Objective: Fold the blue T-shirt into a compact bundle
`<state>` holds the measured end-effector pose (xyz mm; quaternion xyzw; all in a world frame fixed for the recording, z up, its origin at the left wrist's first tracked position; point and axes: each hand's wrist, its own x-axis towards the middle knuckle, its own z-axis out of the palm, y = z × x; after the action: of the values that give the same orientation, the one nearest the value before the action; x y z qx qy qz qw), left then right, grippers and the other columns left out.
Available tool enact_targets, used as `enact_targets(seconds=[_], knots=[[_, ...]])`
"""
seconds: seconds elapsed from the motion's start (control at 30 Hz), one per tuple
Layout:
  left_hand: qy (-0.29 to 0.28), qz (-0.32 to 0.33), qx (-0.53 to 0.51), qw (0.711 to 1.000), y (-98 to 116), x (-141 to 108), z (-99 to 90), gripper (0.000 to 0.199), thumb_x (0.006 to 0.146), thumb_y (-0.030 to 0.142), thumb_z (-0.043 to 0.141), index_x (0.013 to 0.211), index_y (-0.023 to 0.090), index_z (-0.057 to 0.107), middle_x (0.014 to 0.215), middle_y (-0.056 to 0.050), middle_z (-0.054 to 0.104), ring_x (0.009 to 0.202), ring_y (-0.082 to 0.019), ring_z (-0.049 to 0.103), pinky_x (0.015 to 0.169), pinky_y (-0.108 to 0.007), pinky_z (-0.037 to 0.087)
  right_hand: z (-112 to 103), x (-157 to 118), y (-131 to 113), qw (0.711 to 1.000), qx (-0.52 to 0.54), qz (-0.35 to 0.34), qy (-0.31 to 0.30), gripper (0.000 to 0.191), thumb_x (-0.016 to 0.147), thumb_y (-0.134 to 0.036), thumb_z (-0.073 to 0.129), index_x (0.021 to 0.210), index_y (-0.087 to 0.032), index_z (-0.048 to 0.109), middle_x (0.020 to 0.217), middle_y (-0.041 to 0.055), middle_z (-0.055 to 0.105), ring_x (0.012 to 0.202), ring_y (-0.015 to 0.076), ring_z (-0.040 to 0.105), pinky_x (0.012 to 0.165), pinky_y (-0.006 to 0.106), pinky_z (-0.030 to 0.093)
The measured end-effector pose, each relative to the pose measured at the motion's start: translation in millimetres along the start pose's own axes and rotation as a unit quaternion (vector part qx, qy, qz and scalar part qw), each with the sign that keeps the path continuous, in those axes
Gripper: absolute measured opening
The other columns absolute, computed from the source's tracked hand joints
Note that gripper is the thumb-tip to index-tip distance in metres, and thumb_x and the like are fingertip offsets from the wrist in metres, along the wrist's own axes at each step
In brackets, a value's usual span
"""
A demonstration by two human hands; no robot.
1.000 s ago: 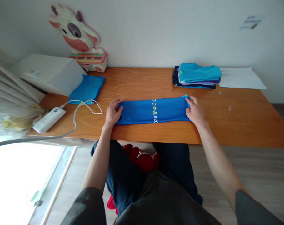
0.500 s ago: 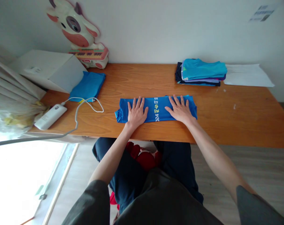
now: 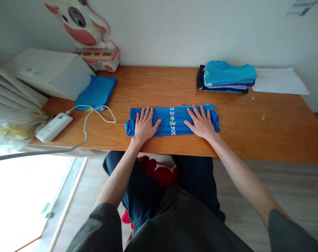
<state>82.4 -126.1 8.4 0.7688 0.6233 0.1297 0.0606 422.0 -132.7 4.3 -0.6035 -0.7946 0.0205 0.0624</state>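
Observation:
A blue garment (image 3: 164, 120) with white and yellow printing lies folded into a long strip near the front edge of the wooden table (image 3: 159, 84). My left hand (image 3: 144, 126) rests flat on its left part, fingers spread. On the right part lies my right hand (image 3: 200, 122), also flat with fingers apart. The printed band shows between the two hands. Loose cloth sticks out at both ends of the strip. What kind of garment it is, I cannot tell.
Folded clothes (image 3: 228, 75) are stacked at the back right beside white paper (image 3: 279, 81). At left are a blue folded cloth (image 3: 97, 92), a white box (image 3: 54, 71), a white power bank (image 3: 54, 126) with a cable, a cow toy keyboard (image 3: 98, 57) and a grey bar (image 3: 56, 151).
My left hand has slid slightly left along the blue garment, widening the gap between my hands. The right hand stays nearly in place. The view has shifted a little.

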Motion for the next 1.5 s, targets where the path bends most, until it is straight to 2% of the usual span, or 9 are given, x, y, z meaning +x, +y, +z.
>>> enact_targets(seconds=[0.33,0.43,0.57,0.7,0.8,1.07,1.3,1.4,1.5], knots=[[-0.007,-0.011,0.013,1.0,-18.2,-28.2,-10.3,0.094,0.114,0.077,0.039,0.187,0.019,0.032,0.193,-0.01,0.031,0.182,-0.035,0.023,0.149,-0.059,0.02,3.4,-11.7,-20.7,1.0,-0.001,-0.028,-0.001,0.086,0.118,-0.07,0.041,0.189,-0.024,0.029,0.197,0.0104,0.016,0.179,0.0519,0.014,0.141,0.082,0.015],[-0.008,-0.006,0.015,1.0,-22.5,-28.3,-12.2,0.095,0.113,0.079,0.037,0.188,0.02,0.03,0.194,-0.01,0.029,0.183,-0.037,0.02,0.149,-0.062,0.015,2.8,-9.6,-21.7,1.0,0.002,-0.025,-0.008,0.087,0.118,-0.07,0.04,0.19,-0.023,0.027,0.197,0.011,0.016,0.179,0.0529,0.013,0.14,0.084,0.015],[0.01,-0.021,0.018,1.0,-28.6,-31.7,-12.5,0.101,0.112,0.082,0.037,0.188,0.017,0.028,0.194,-0.011,0.028,0.183,-0.04,0.017,0.149,-0.066,0.01,1.6,-3.5,-10.2,0.999,0.008,-0.032,-0.022,0.086,0.118,-0.071,0.04,0.19,-0.027,0.025,0.197,0.0083,0.016,0.18,0.0512,0.012,0.141,0.084,0.014],[-0.004,-0.022,0.01,1.0,-34.5,-36.4,-15.0,0.106,0.109,0.086,0.037,0.187,0.015,0.031,0.194,-0.013,0.029,0.182,-0.041,0.021,0.148,-0.065,0.017,-0.1,-0.9,17.0,0.997,0.015,-0.053,-0.044,0.08,0.119,-0.069,0.038,0.189,-0.034,0.028,0.196,0.0048,0.02,0.18,0.0437,0.019,0.142,0.08,0.014],[0.002,-0.017,0.008,1.0,-36.4,-38.7,-16.8,0.105,0.11,0.086,0.035,0.187,0.016,0.03,0.194,-0.012,0.028,0.183,-0.039,0.02,0.149,-0.064,0.015,1.2,-7.1,30.4,0.999,0.009,-0.041,-0.014,0.079,0.12,-0.067,0.036,0.19,-0.03,0.027,0.195,0.0077,0.023,0.181,0.0396,0.022,0.145,0.074,0.015],[0.003,-0.019,0.011,1.0,-34.8,-44.0,-14.2,0.107,0.109,0.087,0.034,0.188,0.015,0.029,0.195,-0.012,0.024,0.184,-0.04,0.014,0.15,-0.064,0.01,2.5,-33.9,21.5,0.999,0.001,-0.034,0.023,0.079,0.121,-0.063,0.035,0.19,-0.026,0.026,0.195,0.0094,0.023,0.181,0.039,0.021,0.145,0.071,0.016],[0.01,-0.023,0.011,1.0,-28.1,-59.2,-16.6,0.102,0.11,0.083,0.038,0.188,0.018,0.028,0.194,-0.011,0.027,0.184,-0.04,0.014,0.149,-0.066,0.011,-5.4,-37.3,23.8,0.999,0.003,-0.04,0.007,0.081,0.119,-0.064,0.039,0.189,-0.025,0.029,0.194,0.0121,0.025,0.181,0.0409,0.021,0.144,0.075,0.016],[0.013,-0.024,0.0,1.0,-24.6,-62.8,-18.5,0.1,0.11,0.082,0.041,0.188,0.019,0.029,0.194,-0.013,0.029,0.183,-0.04,0.016,0.148,-0.067,0.012,-15.2,-35.6,8.2,1.0,-0.002,-0.021,-0.004,0.081,0.119,-0.062,0.042,0.189,-0.023,0.029,0.193,0.0148,0.028,0.179,0.047,0.023,0.14,0.085,0.01],[0.008,-0.027,0.0,1.0,-23.1,-63.0,-19.7,0.099,0.111,0.08,0.043,0.188,0.02,0.03,0.193,-0.013,0.03,0.183,-0.04,0.018,0.148,-0.068,0.013,-22.0,-23.6,-39.2,0.998,0.022,-0.047,0.023,0.077,0.119,-0.054,0.045,0.188,-0.022,0.032,0.193,0.0132,0.028,0.18,0.0463,0.02,0.142,0.084,0.004]])
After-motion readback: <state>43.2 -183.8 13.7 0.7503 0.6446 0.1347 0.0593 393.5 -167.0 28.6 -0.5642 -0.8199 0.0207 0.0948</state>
